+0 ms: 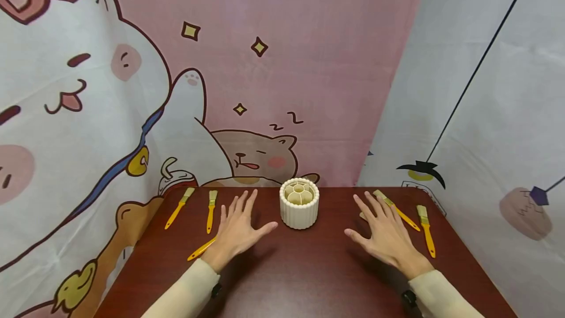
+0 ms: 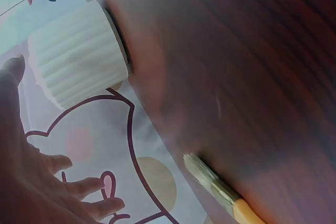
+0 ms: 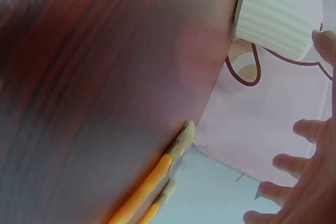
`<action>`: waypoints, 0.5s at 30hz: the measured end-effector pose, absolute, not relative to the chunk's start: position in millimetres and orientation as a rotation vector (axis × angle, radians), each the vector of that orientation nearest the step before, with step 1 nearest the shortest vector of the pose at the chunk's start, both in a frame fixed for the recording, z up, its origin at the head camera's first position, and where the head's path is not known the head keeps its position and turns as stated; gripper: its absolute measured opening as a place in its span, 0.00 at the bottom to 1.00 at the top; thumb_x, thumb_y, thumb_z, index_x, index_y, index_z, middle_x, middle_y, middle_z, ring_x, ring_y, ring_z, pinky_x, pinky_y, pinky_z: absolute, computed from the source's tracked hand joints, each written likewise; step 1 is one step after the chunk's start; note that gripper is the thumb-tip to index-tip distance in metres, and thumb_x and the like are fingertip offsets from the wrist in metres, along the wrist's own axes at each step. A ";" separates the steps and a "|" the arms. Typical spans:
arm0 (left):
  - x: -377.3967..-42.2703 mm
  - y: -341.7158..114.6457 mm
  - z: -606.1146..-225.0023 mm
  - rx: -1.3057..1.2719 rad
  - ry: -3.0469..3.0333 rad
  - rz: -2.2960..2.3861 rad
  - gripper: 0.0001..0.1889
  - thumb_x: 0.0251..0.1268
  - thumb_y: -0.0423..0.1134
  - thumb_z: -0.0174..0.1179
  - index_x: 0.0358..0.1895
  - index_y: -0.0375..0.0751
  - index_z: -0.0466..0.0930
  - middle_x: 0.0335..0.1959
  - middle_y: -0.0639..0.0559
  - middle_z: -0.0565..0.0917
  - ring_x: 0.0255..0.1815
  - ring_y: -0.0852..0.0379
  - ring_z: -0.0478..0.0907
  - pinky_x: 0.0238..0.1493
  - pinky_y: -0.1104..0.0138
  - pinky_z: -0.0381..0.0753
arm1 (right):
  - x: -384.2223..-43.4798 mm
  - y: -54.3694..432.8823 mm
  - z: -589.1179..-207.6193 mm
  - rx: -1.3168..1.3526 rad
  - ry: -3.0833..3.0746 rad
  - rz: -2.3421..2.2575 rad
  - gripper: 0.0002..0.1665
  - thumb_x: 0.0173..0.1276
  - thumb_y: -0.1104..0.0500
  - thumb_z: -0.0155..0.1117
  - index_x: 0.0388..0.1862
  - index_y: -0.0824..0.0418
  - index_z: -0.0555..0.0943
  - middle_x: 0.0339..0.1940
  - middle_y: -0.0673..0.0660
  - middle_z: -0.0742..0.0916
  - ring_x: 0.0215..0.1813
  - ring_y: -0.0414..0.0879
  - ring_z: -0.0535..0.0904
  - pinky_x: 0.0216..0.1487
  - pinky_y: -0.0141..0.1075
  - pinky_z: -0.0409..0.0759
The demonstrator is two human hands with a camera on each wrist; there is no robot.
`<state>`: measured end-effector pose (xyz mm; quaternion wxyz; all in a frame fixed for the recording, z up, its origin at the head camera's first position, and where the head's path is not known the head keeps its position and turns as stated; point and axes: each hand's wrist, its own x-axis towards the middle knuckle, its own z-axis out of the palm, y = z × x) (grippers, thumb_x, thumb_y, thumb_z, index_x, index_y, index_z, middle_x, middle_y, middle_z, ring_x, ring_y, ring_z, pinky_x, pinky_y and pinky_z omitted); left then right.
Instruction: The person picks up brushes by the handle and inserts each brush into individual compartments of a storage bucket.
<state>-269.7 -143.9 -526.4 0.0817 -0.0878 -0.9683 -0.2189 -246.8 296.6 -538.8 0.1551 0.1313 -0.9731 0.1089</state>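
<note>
My left hand hovers over the table with its fingers spread, holding nothing. Under its wrist lies a paintbrush with a yellow handle, its bristle end hidden by the hand. Between the two hands stands a cream, ribbed round holder with flower-shaped compartments inside. My right hand, fingers also spread and holding nothing, is to the right of that holder. A yellow-handled paintbrush lies just beyond its fingers, and a pale bit of another object peeks out beside them, mostly covered.
Two more paintbrushes, one at the far left and one nearer the middle, lie left of the holder. Another paintbrush is near the right edge of the dark red table. A cartoon-printed curtain hangs behind.
</note>
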 end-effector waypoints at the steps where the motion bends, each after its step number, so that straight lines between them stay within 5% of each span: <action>1: -270.6 -142.3 -525.7 -0.265 -2.891 -0.658 0.63 0.67 0.86 0.65 0.98 0.62 0.52 0.98 0.42 0.60 0.98 0.30 0.56 0.94 0.21 0.45 | -247.2 297.8 -538.4 0.380 -2.781 0.312 0.64 0.75 0.19 0.69 1.00 0.43 0.59 0.96 0.67 0.67 0.95 0.73 0.59 0.90 0.81 0.58; 15: -283.1 -118.2 -519.4 -0.296 -2.866 -0.750 0.64 0.65 0.85 0.69 0.98 0.60 0.55 0.96 0.41 0.64 0.94 0.31 0.65 0.93 0.25 0.56 | -252.2 312.0 -533.3 0.370 -2.783 0.330 0.61 0.78 0.20 0.68 0.99 0.44 0.61 0.96 0.66 0.67 0.93 0.73 0.63 0.87 0.80 0.64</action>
